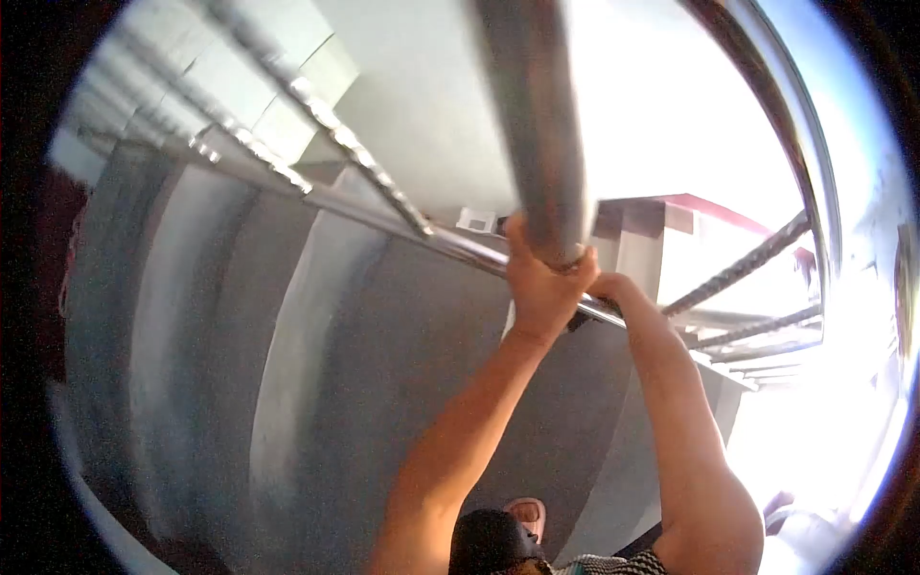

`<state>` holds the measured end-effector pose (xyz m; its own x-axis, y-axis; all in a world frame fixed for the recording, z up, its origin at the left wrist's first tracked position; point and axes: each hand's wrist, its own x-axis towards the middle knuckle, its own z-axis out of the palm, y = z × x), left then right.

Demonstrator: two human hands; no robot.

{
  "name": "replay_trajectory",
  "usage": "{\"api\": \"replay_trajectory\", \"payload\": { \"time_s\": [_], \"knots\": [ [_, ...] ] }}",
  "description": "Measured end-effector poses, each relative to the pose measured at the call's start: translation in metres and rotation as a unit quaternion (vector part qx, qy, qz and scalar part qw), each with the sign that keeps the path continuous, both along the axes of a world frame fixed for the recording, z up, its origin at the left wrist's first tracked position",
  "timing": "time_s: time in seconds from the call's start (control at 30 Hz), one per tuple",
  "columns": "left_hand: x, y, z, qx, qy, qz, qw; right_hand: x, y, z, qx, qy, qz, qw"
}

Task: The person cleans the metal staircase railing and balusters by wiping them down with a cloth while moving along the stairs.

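Note:
A thick metal post (541, 125) of a stair railing runs down from the top of the head view. My left hand (543, 287) is wrapped round its lower end, thumb and fingers on opposite sides. Just to the right, my right hand (613, 285) is bent in behind the post, beside the thin lower rail (465, 251). Its fingers are hidden by my left hand and the post, so its grip does not show. Something small and dark sits below the hands at the rail; I cannot make it out.
Grey stair steps (287, 335) descend on the left. Twisted metal bars (359, 158) slant to the lower rail, and a curved shiny handrail (815, 172) bends on the right. A sandalled foot (527, 516) shows at the bottom, beside a dark rounded object (491, 541). Bright glare fills the right.

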<state>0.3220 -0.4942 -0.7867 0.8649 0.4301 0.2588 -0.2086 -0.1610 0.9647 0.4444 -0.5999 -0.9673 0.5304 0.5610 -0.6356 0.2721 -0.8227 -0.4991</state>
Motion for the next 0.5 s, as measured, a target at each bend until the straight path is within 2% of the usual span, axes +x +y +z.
{"api": "replay_trajectory", "payload": {
  "time_s": [0.13, 0.2, 0.43, 0.5],
  "knots": [
    [0.003, 0.004, -0.005, 0.187, -0.100, 0.064, 0.975, 0.009, 0.002, 0.016, -0.016, -0.009, 0.002, 1.000],
    [0.000, 0.005, -0.001, 0.165, -0.066, 0.041, 0.983, 0.013, 0.001, 0.019, -0.019, -0.011, -0.006, 1.000],
    [0.003, 0.011, -0.012, 0.145, -0.163, 0.028, 0.975, 0.006, -0.012, 0.007, -0.014, -0.014, -0.035, 0.999],
    [0.002, 0.007, -0.006, 0.145, -0.160, 0.023, 0.976, 0.002, -0.016, 0.000, -0.009, -0.011, -0.042, 0.999]
  ]
}}
